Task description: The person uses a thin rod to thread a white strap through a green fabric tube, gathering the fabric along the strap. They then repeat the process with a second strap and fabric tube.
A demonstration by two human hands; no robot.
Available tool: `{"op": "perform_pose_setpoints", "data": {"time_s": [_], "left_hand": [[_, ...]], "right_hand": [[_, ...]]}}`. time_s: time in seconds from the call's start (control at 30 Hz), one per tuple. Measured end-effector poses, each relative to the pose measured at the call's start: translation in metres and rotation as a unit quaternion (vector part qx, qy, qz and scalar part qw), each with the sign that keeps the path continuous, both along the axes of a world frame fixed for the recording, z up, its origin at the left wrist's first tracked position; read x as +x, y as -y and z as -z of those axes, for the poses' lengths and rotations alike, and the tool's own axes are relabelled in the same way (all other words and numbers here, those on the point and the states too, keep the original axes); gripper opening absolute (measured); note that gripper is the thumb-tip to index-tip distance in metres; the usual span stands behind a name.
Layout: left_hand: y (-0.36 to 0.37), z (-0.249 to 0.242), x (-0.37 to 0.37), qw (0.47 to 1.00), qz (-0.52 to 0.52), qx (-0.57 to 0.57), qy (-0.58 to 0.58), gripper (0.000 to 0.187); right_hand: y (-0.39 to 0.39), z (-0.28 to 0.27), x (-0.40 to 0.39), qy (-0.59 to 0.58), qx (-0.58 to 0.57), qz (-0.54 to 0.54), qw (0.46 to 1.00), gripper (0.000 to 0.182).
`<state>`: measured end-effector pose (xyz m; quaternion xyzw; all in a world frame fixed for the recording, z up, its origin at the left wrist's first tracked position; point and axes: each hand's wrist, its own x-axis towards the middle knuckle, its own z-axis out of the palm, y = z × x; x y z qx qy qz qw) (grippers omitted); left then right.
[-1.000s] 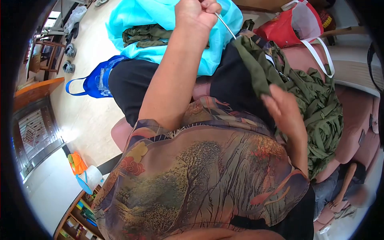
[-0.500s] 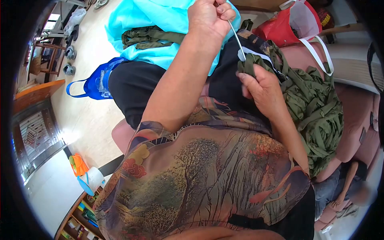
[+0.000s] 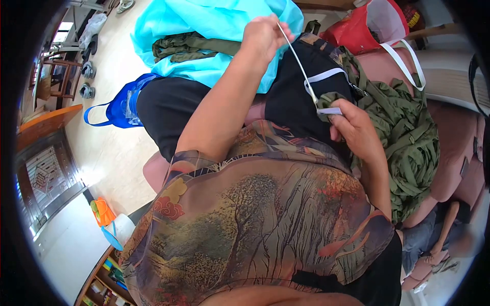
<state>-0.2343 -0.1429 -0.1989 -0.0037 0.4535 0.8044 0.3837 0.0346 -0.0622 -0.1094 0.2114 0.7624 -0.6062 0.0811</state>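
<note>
1. The left hand [image 3: 263, 36] is raised, its fingers curled together and pinching the upper end of a white cord [image 3: 296, 58].
2. The cord runs taut from those fingers down to the right hand [image 3: 354, 130].
3. The right hand's fingers are pressed together, pinching the cord's lower end along with a fold of green strap [image 3: 326, 99] at the fingertips.
4. A second length of the white cord loops off just above the right fingertips, across the black trousers [image 3: 286, 109].
5. Behind the right hand, touching its back and wrist, lies a heap of green straps [image 3: 408, 137] on a pink sofa [image 3: 454, 153].
6. Past the left fingers sits a cyan bag [image 3: 209, 23] with more green straps in it.
7. Beyond the heap, well away from the right fingers, is a red bag [image 3: 357, 35] with white handles.
8. A blue bag [image 3: 120, 104] lies on the floor, far to the left of both hands.
</note>
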Motion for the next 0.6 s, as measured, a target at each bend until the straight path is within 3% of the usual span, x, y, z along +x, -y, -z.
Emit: {"op": "perform_pose_setpoints", "data": {"time_s": [0.07, 0.1, 0.13, 0.17, 0.2, 0.3, 0.37, 0.47, 0.57, 0.6], "left_hand": [[0.009, -0.001, 0.007, 0.968, 0.055, -0.208, -0.129, 0.032], [0.016, -0.001, 0.008, 0.904, -0.009, -0.284, -0.319, 0.034], [0.025, -0.001, 0.013, 0.796, -0.07, -0.345, -0.492, 0.037], [0.034, -0.002, 0.021, 0.649, -0.127, -0.388, -0.642, 0.039], [0.042, -0.01, 0.028, 0.642, -0.098, -0.303, -0.697, 0.04], [0.05, -0.043, 0.065, 0.632, 0.132, -0.074, -0.76, 0.033], [0.049, -0.051, 0.086, 0.647, 0.216, -0.049, -0.73, 0.031], [0.038, -0.053, 0.094, 0.625, 0.185, -0.038, -0.757, 0.026], [0.021, -0.07, 0.093, 0.648, 0.279, -0.004, -0.708, 0.02], [0.017, -0.076, 0.095, 0.648, 0.262, 0.008, -0.715, 0.016]], "right_hand": [[-0.005, 0.001, 0.001, 0.017, -0.037, 0.025, 0.999, 0.018], [-0.006, 0.002, 0.0, 0.027, -0.055, 0.037, 0.997, 0.018], [-0.009, 0.005, 0.001, 0.021, -0.084, 0.049, 0.995, 0.019], [-0.009, 0.007, 0.003, 0.022, -0.1, 0.053, 0.993, 0.018], [-0.01, 0.007, 0.003, 0.02, -0.114, 0.057, 0.992, 0.018], [-0.015, 0.01, 0.004, 0.012, -0.15, 0.071, 0.986, 0.016], [-0.019, 0.009, 0.003, 0.009, -0.152, 0.076, 0.985, 0.016], [-0.024, 0.006, 0.005, 0.004, -0.156, 0.054, 0.986, 0.018], [-0.028, -0.01, 0.013, -0.052, -0.239, 0.08, 0.966, 0.021], [-0.031, -0.021, 0.017, -0.043, -0.254, 0.085, 0.962, 0.031]]}}
